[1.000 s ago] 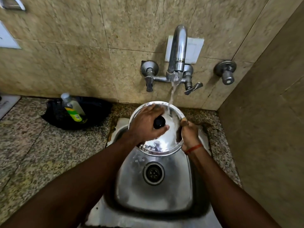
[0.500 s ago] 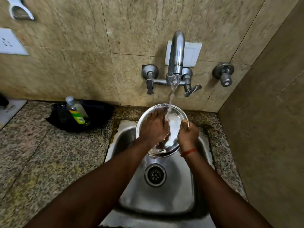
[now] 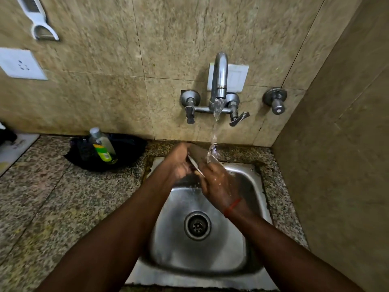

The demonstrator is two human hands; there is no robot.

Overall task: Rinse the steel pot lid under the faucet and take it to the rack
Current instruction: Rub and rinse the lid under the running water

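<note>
Now the steel sink [image 3: 248,209] holds no dishes, only its drain [image 3: 197,225]. Above its back rim, left hand [image 3: 179,163] and right hand [image 3: 219,182] clasp the pot lid [image 3: 194,164], turned edge-on under the faucet [image 3: 220,81] stream. A bottle [image 3: 102,145] stands on the counter [image 3: 52,197], well left.

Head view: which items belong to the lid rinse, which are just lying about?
In use: steel pot lid, seen edge-on; left hand; right hand; chrome wall faucet, running; steel sink.

Lying about: clear bottle with green label; black bag; white peeler; white wall socket.
</note>
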